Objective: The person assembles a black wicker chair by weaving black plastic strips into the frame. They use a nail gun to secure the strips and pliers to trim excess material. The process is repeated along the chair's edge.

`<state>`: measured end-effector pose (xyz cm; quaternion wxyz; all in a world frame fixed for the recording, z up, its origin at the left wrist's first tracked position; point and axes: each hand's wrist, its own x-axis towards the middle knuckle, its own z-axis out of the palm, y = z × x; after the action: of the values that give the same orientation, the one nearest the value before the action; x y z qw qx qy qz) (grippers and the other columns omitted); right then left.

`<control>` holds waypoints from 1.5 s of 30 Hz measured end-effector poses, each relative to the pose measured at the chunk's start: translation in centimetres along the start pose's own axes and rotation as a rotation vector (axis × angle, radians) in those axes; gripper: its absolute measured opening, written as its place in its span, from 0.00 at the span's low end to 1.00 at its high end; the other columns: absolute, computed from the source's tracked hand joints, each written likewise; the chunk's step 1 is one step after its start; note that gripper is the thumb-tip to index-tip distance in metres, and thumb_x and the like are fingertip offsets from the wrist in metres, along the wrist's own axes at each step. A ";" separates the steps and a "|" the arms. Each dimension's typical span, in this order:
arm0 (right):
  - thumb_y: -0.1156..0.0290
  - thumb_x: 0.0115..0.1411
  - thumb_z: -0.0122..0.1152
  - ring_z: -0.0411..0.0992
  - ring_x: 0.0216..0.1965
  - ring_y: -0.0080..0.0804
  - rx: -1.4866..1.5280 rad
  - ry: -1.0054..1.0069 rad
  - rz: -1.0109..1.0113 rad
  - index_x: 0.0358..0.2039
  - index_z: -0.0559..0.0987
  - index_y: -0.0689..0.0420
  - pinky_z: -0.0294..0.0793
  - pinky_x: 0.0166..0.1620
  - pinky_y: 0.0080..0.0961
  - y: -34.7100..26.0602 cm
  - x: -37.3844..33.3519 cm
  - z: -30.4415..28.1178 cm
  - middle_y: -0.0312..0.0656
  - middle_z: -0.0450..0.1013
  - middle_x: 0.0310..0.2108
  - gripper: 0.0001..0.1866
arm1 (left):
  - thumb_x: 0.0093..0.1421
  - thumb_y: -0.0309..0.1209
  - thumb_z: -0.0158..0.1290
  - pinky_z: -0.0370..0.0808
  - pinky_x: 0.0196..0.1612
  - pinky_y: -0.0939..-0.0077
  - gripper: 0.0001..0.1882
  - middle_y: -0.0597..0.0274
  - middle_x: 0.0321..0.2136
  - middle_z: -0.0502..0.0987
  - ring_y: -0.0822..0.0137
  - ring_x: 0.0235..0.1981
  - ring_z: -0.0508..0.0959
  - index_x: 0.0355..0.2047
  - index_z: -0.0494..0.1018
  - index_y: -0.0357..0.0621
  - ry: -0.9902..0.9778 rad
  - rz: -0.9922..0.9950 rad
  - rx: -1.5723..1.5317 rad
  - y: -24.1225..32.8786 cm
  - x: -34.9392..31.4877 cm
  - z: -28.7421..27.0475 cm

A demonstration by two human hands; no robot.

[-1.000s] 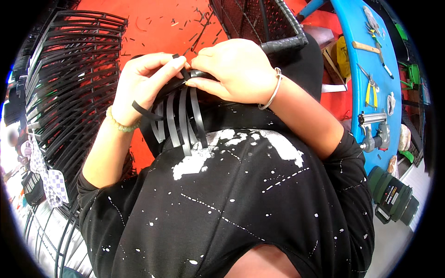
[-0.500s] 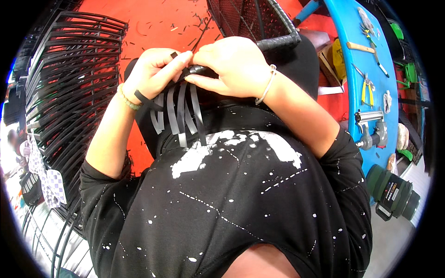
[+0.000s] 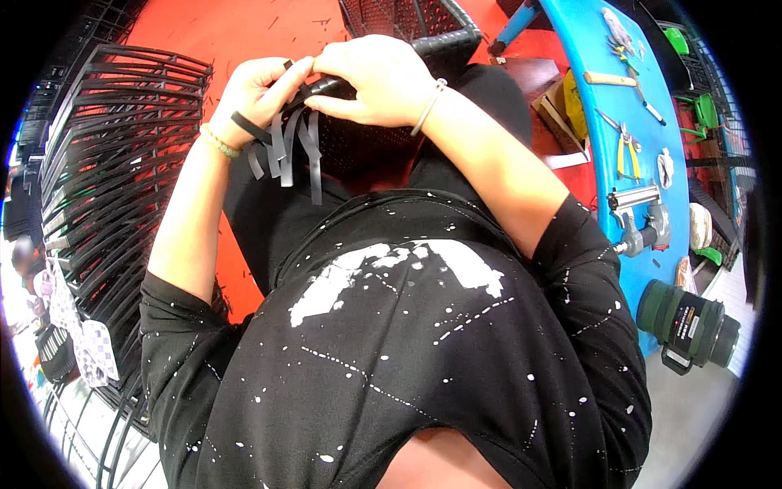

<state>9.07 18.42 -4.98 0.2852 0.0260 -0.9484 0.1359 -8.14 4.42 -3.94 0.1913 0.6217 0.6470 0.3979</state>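
Observation:
In front of my lap is a black woven piece of furniture point(image 3: 444, 41) with a strip-wrapped rim. My left hand point(image 3: 262, 94) is closed, thumb and index finger pinching a flat black strip point(image 3: 248, 128) that runs back past the wrist. My right hand point(image 3: 375, 77) curls round the wrapped rim point(image 3: 327, 85) right beside it, thumb below and fingers on top. The two hands' fingertips almost meet. Several loose grey-black strip ends point(image 3: 314, 159) dangle from the rim beneath them. The exact spot between the fingertips is partly hidden.
Stacked black curved frames point(image 3: 122, 163) stand at left. A blue table point(image 3: 582, 49) at right bears a hammer point(image 3: 611, 79), yellow-handled pliers point(image 3: 627, 155) and a metal tool point(image 3: 635, 200). A green-black cylinder with a handle point(image 3: 688, 326) is nearby. Strip scraps lie on the red floor point(image 3: 236, 33).
Both hands and the rim have moved up and left in the view, farther from my torso. The table and frames have also shifted slightly left. Both hands keep their grip.

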 end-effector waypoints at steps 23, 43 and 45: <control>0.39 0.57 0.62 0.69 0.15 0.26 -0.089 0.865 1.964 0.31 0.76 0.60 0.69 0.20 0.22 3.7 -51.6 -26.9 0.36 0.70 0.18 0.31 | 0.69 0.38 0.52 0.60 0.24 0.82 0.23 0.76 0.16 0.61 0.81 0.20 0.60 0.18 0.66 0.40 0.012 -0.096 -0.050 -1.3 0.0 -0.2; 0.58 0.59 0.67 0.75 0.38 0.36 0.943 1.338 1.688 0.52 0.74 0.59 0.75 0.43 0.38 6.2 -51.3 -29.5 0.45 0.78 0.43 0.26 | 0.69 0.42 0.50 0.63 0.23 0.79 0.25 0.75 0.14 0.61 0.81 0.18 0.61 0.17 0.65 0.41 -0.029 -0.091 -0.080 0.1 0.2 0.3; 0.66 0.61 0.66 0.76 0.37 0.37 0.988 1.404 1.602 0.52 0.73 0.63 0.76 0.44 0.38 5.8 -48.2 -29.4 0.47 0.78 0.43 0.22 | 0.69 0.40 0.50 0.58 0.22 0.79 0.25 0.77 0.15 0.57 0.81 0.18 0.56 0.16 0.62 0.41 -0.001 -0.073 -0.089 0.1 0.2 0.5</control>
<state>64.32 30.64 -9.31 0.5379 -0.5510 -0.1728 0.6142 -7.75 4.75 -4.09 0.2333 0.5888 0.6507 0.4189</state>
